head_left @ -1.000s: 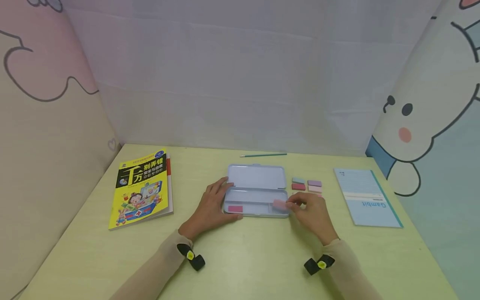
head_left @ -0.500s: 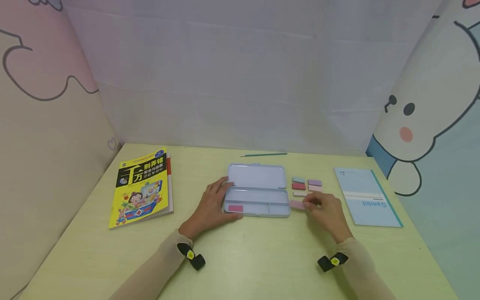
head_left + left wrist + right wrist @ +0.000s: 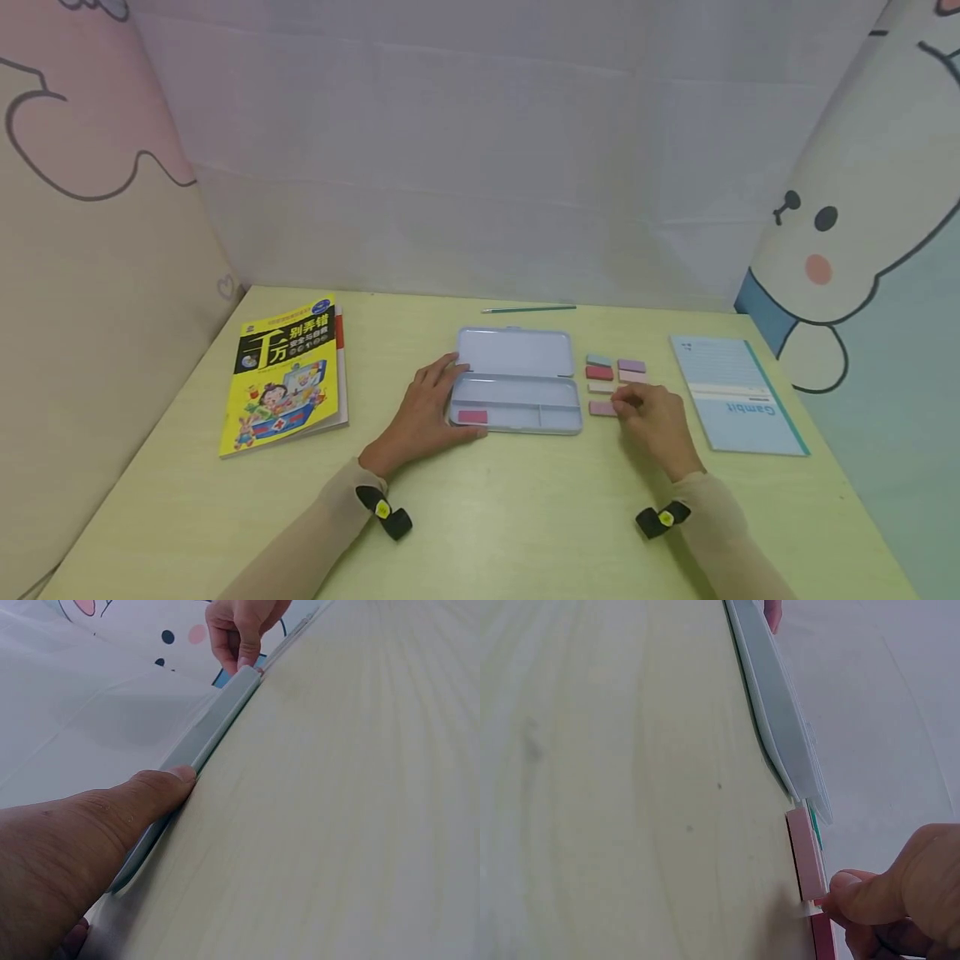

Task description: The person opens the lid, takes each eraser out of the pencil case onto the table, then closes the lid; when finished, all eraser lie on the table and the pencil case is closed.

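Observation:
A pale blue pencil case (image 3: 517, 392) lies with its lid up and back at the middle of the table. My left hand (image 3: 420, 411) holds its left end, thumb along the front edge and fingers by the back left corner. Inside the front compartment, at the left, sits a deep pink eraser (image 3: 472, 417). Right of the case, my right hand (image 3: 656, 421) pinches the right end of a light pink eraser (image 3: 602, 408) on the table. In the right wrist view, a darker pink eraser (image 3: 823, 937) lies beside those fingertips, partly covered by the hand.
Behind the right hand lie more block erasers in two columns, among them a blue-green one (image 3: 598, 360), a red one (image 3: 599, 373) and a purple one (image 3: 632, 366). A pencil (image 3: 528, 309) is at the back, books (image 3: 285, 379) left, a notebook (image 3: 738, 396) right.
My right hand has carried the light pink eraser rightward, from over the case's right compartment down to the table beside it. The left hand stays where it was.

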The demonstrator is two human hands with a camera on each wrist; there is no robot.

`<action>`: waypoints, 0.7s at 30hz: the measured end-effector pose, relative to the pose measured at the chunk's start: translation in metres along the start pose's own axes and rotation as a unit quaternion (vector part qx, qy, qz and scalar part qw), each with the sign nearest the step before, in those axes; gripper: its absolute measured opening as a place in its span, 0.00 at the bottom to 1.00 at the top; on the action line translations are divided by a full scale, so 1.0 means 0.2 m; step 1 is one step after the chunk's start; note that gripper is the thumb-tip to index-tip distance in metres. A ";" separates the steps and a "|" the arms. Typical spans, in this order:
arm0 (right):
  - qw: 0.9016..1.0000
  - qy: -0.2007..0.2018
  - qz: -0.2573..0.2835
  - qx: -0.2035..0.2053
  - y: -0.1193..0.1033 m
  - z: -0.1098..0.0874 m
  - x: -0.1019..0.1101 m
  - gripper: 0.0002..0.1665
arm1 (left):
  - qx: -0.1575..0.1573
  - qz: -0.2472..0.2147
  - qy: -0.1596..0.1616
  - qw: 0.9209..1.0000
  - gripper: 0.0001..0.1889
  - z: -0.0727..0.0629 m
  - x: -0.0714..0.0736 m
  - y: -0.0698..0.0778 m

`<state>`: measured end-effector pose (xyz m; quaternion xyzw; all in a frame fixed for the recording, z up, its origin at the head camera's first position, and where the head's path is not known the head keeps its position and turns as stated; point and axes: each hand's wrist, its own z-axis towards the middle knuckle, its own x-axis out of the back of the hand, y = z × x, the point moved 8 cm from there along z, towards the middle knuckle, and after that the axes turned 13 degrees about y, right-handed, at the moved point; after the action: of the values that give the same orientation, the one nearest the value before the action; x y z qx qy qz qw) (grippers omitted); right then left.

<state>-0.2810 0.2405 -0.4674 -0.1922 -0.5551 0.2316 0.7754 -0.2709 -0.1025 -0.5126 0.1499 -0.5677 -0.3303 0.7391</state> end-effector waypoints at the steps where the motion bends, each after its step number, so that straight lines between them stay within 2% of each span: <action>1: 1.000 0.006 0.002 0.005 0.00 0.00 0.00 0.03 | 0.000 0.001 -0.001 1.000 0.54 0.00 0.00 0.00; 11: 0.999 0.031 0.020 0.013 -0.04 -0.02 0.02 0.12 | 0.008 0.002 -0.010 1.000 0.55 0.00 -0.01 -0.02; 17: 0.999 0.019 0.038 -0.002 -0.08 -0.04 0.01 0.16 | 0.009 0.002 -0.013 1.000 0.55 0.00 -0.02 -0.02; 21: 0.998 0.017 0.061 0.014 -0.14 -0.06 -0.01 0.14 | 0.005 0.007 -0.012 1.000 0.56 0.00 -0.02 -0.02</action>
<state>-0.2666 0.2169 -0.4565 -0.2188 -0.5259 0.2829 0.7717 -0.2729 -0.1034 -0.5181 0.1458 -0.5794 -0.3244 0.7333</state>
